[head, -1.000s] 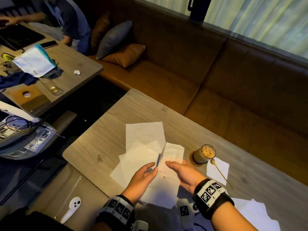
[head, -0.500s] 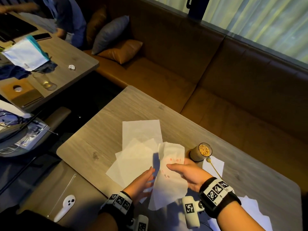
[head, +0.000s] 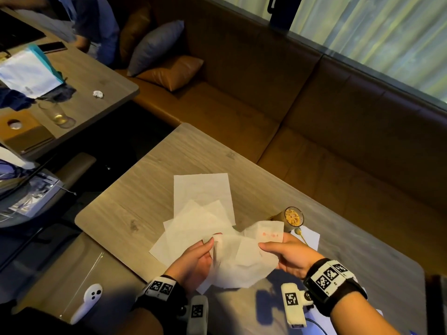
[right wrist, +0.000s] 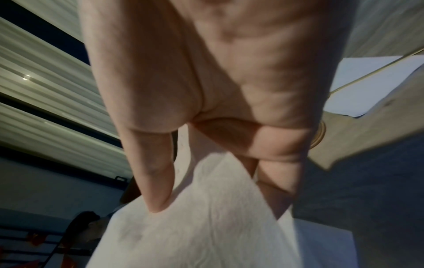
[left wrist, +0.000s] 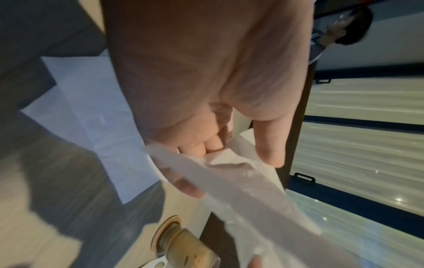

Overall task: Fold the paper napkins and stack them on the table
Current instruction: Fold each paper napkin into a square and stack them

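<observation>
- Plainly, the napkin [head: 244,259] hung in the air just above the near edge of the bench [head: 125,213], stretched loosely between both hands, so nothing flat backed it for a crease.
- Left hand [head: 193,262] pinched its left edge between thumb and curled fingers [left wrist: 206,146]; right hand [head: 287,255] pinched the right side, thumb on top and fingers [right wrist: 275,181] beneath.
- Thin paper pulled from two sides could tear, most likely at either pinch, if the hands drew apart too hard.
- Slack in the middle had already rumpled the sheet; a fold made that way would probably come out crooked.
- Loose napkins [head: 200,218] lay fanned and overlapping on the bench just beyond the hands; setting the held one down carelessly could drag them further askew.
- Glass [head: 291,217] with a drink stood near the right hand, with a spoon [head: 301,234] beside it on another napkin; a wide sweep of that wrist might knock it and wet the paper.
</observation>
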`<action>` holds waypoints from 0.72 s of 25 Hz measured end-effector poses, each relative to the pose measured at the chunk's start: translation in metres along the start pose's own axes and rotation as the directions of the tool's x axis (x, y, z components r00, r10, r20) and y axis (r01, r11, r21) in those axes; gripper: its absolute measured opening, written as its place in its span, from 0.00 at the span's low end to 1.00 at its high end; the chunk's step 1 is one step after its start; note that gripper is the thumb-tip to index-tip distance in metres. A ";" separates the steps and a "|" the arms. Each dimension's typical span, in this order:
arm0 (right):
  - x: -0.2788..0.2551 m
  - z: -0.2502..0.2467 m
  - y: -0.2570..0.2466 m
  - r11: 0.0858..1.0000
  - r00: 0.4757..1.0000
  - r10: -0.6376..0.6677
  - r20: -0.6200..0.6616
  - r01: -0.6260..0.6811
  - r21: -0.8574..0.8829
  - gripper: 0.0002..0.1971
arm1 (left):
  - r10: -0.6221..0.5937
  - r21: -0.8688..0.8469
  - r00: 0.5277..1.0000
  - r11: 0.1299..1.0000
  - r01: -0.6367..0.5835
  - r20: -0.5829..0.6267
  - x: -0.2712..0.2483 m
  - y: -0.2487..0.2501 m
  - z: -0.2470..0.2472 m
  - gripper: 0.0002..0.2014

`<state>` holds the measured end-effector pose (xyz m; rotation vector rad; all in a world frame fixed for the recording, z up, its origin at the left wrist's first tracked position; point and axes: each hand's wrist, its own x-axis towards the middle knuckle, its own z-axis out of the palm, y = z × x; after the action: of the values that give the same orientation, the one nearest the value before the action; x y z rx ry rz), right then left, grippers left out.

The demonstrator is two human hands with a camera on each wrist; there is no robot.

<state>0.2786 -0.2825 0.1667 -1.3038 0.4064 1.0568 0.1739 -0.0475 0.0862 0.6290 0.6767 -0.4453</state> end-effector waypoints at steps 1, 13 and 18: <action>0.000 -0.001 0.001 1.000 1.000 0.009 -0.006 -0.009 0.007 0.21 | 0.030 0.034 0.999 0.999 -0.031 0.024 -0.002 0.005 0.000 0.24; 0.004 0.017 0.011 0.724 0.927 -0.363 -0.091 0.219 -0.654 0.27 | 0.267 0.419 0.948 0.851 -0.317 0.175 -0.023 0.043 0.000 0.21; 0.023 0.039 0.017 0.421 0.905 -0.357 0.231 0.376 -0.825 0.25 | 0.294 0.694 0.904 0.579 -0.427 0.311 -0.036 0.068 0.008 0.21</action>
<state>0.2642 -0.2392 0.1505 -2.1508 -0.5374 0.8845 0.1910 0.0036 0.1420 1.4890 0.1476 -0.3730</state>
